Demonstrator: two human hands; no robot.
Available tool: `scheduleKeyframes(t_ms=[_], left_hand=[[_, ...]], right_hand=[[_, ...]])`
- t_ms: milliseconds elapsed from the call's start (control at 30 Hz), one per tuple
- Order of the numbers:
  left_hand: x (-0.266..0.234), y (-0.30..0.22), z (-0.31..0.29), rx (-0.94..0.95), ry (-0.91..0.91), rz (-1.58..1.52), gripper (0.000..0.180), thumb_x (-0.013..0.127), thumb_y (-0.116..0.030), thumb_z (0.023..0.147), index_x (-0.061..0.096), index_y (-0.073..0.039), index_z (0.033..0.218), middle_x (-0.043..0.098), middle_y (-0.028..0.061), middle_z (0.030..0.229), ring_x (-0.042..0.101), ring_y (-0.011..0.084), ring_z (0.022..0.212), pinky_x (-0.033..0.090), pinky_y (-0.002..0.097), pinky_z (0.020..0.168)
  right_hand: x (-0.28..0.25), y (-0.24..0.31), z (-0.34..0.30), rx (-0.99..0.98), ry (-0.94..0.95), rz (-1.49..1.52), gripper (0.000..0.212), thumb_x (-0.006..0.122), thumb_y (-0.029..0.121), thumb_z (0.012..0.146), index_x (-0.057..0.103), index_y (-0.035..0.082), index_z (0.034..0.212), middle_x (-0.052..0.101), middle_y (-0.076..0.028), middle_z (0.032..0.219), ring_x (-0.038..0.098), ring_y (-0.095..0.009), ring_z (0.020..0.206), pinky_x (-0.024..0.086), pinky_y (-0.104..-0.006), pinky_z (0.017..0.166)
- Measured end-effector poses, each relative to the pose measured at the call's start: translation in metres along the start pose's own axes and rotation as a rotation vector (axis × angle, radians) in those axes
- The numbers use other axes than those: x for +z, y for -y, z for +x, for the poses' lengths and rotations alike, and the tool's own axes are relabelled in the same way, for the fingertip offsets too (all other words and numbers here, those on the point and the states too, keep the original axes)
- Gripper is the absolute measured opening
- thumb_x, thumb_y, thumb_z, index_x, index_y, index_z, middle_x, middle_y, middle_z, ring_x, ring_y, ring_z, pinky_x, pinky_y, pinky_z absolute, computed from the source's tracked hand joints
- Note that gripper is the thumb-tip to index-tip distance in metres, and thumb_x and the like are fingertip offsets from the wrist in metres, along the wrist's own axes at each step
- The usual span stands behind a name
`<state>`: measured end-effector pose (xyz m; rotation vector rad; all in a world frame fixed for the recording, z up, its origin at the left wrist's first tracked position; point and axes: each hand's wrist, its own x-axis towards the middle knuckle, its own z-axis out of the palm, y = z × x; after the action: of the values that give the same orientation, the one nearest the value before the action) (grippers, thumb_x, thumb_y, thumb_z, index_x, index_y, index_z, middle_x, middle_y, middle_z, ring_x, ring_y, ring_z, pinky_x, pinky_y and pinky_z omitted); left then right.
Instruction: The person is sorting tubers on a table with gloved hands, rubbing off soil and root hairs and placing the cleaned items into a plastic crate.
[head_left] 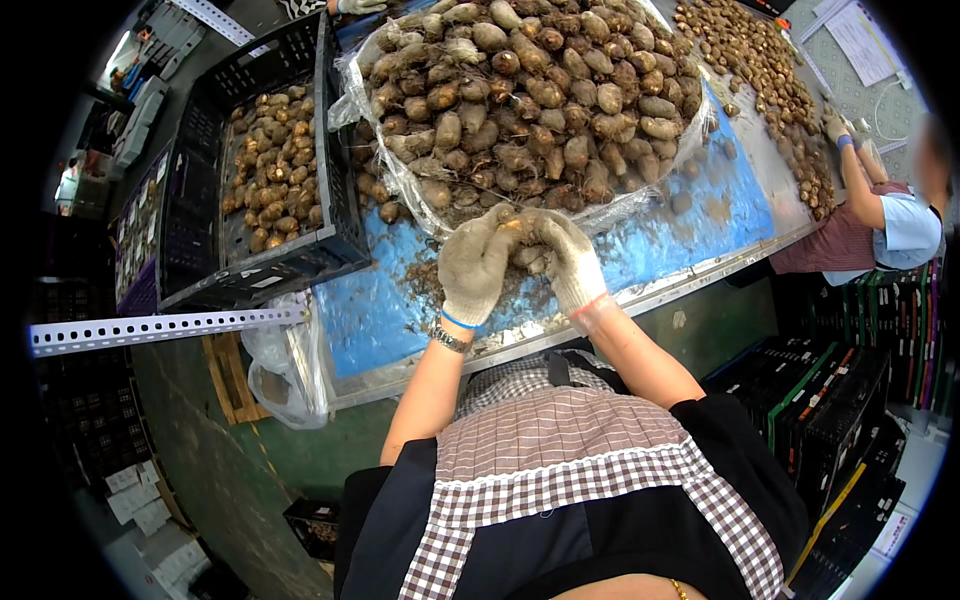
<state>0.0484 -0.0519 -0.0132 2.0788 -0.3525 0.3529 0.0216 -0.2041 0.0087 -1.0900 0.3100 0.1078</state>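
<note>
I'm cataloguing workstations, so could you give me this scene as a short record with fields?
Left hand: gloved, gripping a tuber
Right hand: gloved, on the same tuber
Left wrist: metal watch
Ahead: heaped tubers on clear plastic
Surface: blue sheet on the table
Left: black crate holding more tubers
Right: co-worker's gloved hand beside spread tubers

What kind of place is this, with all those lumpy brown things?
It looks like a workroom for sorting vegetables, maybe. There's a huge heap of brown roots, a black crate holding more, and stacked crates on the right.
</note>
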Motion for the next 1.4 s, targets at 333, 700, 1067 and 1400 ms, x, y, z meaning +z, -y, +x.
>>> scheduleKeyframes(t_ms=[333,700,1067,1400], left_hand=[[-0.019,0.022,0.022,0.028,0.018,0.480,0.015,0.068,-0.018,0.087,0.070,-0.005,0.093,0.069,0.0152,0.089,0.065,0.0336,0.083,0.049,0.0425,0.074],[-0.075,0.096,-0.010,-0.399,-0.063,0.440,0.046,0.065,-0.029,0.085,0.063,-0.003,0.123,0.065,0.0197,0.124,0.060,0.0352,0.115,0.047,0.0429,0.099],[-0.039,0.061,-0.019,-0.411,0.382,0.371,0.044,0.065,-0.038,0.083,0.068,-0.002,0.110,0.068,0.0223,0.106,0.065,0.0378,0.098,0.050,0.0458,0.088],[-0.069,-0.022,-0.011,-0.044,0.120,0.184,0.038,0.075,-0.016,0.076,0.070,-0.011,0.113,0.066,0.0130,0.105,0.062,0.0316,0.100,0.052,0.0398,0.085]], right_hand=[[-0.013,0.005,0.003,-0.045,-0.057,-0.157,0.032,0.061,0.022,0.098,0.061,-0.001,0.120,0.071,-0.009,0.098,0.063,-0.009,0.069,0.050,-0.0218,0.062],[-0.243,0.100,0.028,-0.270,0.056,0.699,0.047,0.059,0.030,0.098,0.057,-0.007,0.127,0.063,-0.021,0.126,0.067,-0.032,0.105,0.058,-0.0377,0.083],[-0.086,0.021,-0.004,0.042,-0.036,-0.076,0.053,0.069,0.034,0.091,0.058,-0.004,0.126,0.068,-0.013,0.099,0.066,-0.015,0.082,0.057,-0.0251,0.072],[0.035,-0.015,0.000,0.075,0.324,-0.278,0.036,0.057,0.023,0.100,0.058,0.001,0.128,0.067,-0.004,0.098,0.059,-0.008,0.077,0.049,-0.0236,0.068]])
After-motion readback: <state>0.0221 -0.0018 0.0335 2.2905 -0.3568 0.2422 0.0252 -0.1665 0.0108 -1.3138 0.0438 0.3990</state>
